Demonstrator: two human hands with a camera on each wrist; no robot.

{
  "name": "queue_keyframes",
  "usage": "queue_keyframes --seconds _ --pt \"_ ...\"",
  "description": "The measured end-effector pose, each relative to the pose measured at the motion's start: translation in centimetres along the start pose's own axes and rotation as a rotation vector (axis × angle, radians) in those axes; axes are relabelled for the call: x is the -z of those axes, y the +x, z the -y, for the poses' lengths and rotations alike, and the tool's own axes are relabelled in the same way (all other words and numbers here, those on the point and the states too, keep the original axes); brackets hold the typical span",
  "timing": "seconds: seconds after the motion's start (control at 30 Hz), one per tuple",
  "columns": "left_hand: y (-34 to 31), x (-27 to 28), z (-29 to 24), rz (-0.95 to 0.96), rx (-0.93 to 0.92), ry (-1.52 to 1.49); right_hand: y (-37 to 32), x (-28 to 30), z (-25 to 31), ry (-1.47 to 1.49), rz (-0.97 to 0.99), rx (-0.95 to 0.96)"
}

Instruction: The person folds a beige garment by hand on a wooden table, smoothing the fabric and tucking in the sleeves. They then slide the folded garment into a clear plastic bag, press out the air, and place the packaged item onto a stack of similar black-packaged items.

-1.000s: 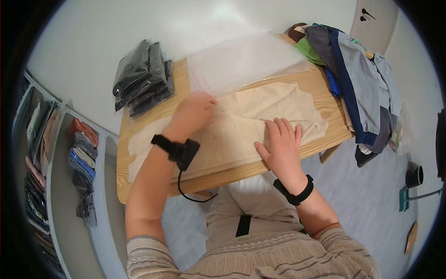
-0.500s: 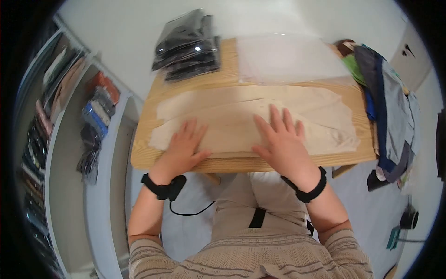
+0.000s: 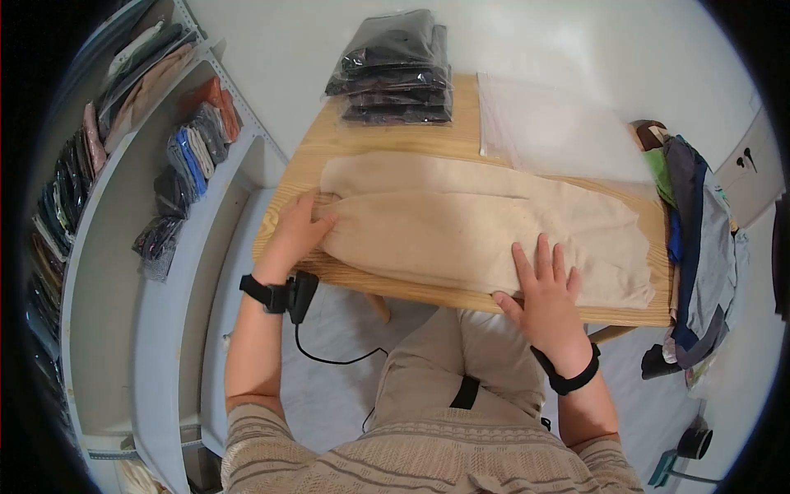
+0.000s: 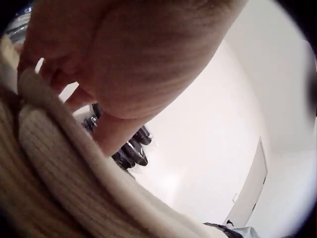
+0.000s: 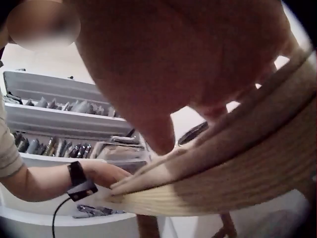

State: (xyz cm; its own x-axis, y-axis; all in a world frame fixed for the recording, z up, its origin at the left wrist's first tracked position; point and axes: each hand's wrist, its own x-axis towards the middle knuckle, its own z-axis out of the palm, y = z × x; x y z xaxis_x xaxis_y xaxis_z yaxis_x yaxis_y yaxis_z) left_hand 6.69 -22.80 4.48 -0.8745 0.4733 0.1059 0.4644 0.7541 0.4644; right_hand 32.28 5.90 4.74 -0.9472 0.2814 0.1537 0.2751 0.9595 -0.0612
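Note:
A long beige folded garment [image 3: 428, 226] lies across the wooden table [image 3: 317, 144], with a crease running along its length. At its left end, my left hand [image 3: 295, 235] holds the cloth edge between thumb and fingers. The left wrist view shows that thumb [image 4: 114, 136] against the thick fabric layers [image 4: 74, 158]. My right hand [image 3: 550, 305] rests flat near the garment's front edge, fingers spread and pointing away from me. Seen from the right wrist, its thumb [image 5: 161, 141] touches the cloth at the table's edge.
Dark garments in clear bags [image 3: 395, 78] are stacked at the back left. Clear plastic bags [image 3: 559, 123] lie flat at the back right. A pile of clothes [image 3: 704, 247] hangs over the right edge. Shelves [image 3: 123, 346] with bagged clothes stand to the left.
My left hand went from above the cloth to lying flat on it, then outward to its left end. My right hand stayed flat on the garment. The view swung left.

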Motion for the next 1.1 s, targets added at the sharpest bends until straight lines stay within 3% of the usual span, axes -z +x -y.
queue_keyframes --seconds 0.1,0.2,0.27,0.43,0.5,0.6,0.73,0.8,0.83,0.9,1.0,1.1 --pt "2.1 -0.1 -0.1 0.033 0.059 -0.065 1.4 1.0 2.2 0.153 -0.135 0.08" --pt "3.1 -0.1 -0.9 0.124 0.136 -0.314 2.9 0.1 4.3 0.179 -0.149 0.112" --pt "3.5 0.0 -1.0 0.159 0.123 -0.317 3.4 -1.9 5.2 0.138 -0.122 0.097" --pt "3.7 0.2 -0.5 0.217 0.16 -0.301 3.0 -2.6 4.7 0.106 -0.119 0.118" --pt "3.3 0.7 -1.1 0.352 0.289 -0.483 2.5 -2.4 4.3 0.123 -0.111 0.125" --pt "2.5 1.0 -2.2 0.424 0.329 -0.61 2.1 -2.2 3.7 0.133 -0.114 0.135" --pt "1.8 1.2 -1.9 0.368 0.31 -0.636 1.4 -1.9 3.0 0.142 -0.12 0.149" --pt "1.6 1.2 -1.8 0.446 0.346 -0.991 1.2 -1.9 2.9 0.147 -0.123 0.161" --pt "1.6 1.1 -1.5 0.436 0.353 -0.992 1.1 -1.9 2.8 0.135 -0.128 0.16" --pt "1.7 0.6 -0.7 0.294 0.534 -1.319 1.2 -1.8 2.9 0.128 -0.136 0.168" --pt "1.5 0.2 -0.7 0.33 0.663 -1.479 1.2 -1.8 3.0 0.123 -0.135 0.152" --pt "1.8 -0.1 -1.4 0.444 0.627 -1.418 1.2 -1.7 3.0 0.109 -0.129 0.153"
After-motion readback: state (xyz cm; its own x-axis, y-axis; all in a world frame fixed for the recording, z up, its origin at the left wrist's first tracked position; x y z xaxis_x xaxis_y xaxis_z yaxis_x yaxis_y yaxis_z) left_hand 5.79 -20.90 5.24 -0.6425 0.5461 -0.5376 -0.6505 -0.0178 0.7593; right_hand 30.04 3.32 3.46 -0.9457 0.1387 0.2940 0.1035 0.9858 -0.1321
